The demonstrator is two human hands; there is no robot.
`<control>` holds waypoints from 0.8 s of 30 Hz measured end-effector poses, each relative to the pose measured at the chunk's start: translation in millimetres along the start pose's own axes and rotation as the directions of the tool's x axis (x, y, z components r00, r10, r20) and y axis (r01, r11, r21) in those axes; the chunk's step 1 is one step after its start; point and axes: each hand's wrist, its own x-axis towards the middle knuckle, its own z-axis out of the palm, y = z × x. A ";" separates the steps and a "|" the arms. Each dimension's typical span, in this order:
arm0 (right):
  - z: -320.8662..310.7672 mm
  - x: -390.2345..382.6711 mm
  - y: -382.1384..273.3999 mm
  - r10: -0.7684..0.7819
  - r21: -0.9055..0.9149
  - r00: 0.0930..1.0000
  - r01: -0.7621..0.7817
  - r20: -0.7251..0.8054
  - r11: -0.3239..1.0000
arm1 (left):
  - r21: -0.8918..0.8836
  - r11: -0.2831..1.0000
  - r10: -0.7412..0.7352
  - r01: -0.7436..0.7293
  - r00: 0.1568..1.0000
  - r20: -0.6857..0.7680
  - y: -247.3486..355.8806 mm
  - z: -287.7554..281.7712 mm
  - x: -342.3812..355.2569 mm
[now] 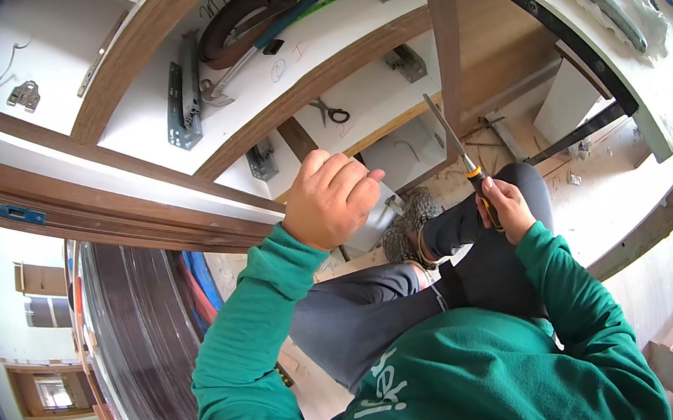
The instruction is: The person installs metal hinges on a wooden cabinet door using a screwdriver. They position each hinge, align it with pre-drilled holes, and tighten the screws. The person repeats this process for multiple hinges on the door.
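Up near the centre of the frame, the left hand (333, 198) is curled into a loose fist, knuckles toward the camera, just above a small grey metal bracket (379, 220) that sits at the lower edge of the white cabinet compartment; whether the fingers actually pinch that bracket I cannot tell, since the back of the hand hides the fingertips. To the right of centre, the right hand (508, 206) is clenched around the orange-and-black handle of a long slim screwdriver (457, 156), resting on the raised knee in dark trousers (480, 263). The tool's long axis runs from the fist up and slightly left, its tip ending beside the brown wooden upright of the cabinet frame (444, 34), so the shaft points past the bracket rather than at it. The bracket lies left of and below that tip, and the left hand is clearly the nearer of the two. A pair of scissors (330, 111) lies on the white shelf above.
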 end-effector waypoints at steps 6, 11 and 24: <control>1.1 0.9 0.7 -0.026 -0.012 1.000 0.026 0.006 1.000 | -0.033 0.999 -0.004 0.004 1.000 0.010 4.2 1.6 -0.6; -0.7 0.7 0.8 -0.011 -0.025 1.000 0.011 0.003 1.000 | -0.054 0.999 -0.006 0.005 1.000 -0.006 6.7 2.8 -1.1; 26.2 -29.6 -18.4 -0.008 0.046 0.982 0.000 0.187 0.999 | -0.166 0.971 -0.177 0.170 0.984 -0.032 36.4 -10.6 -7.4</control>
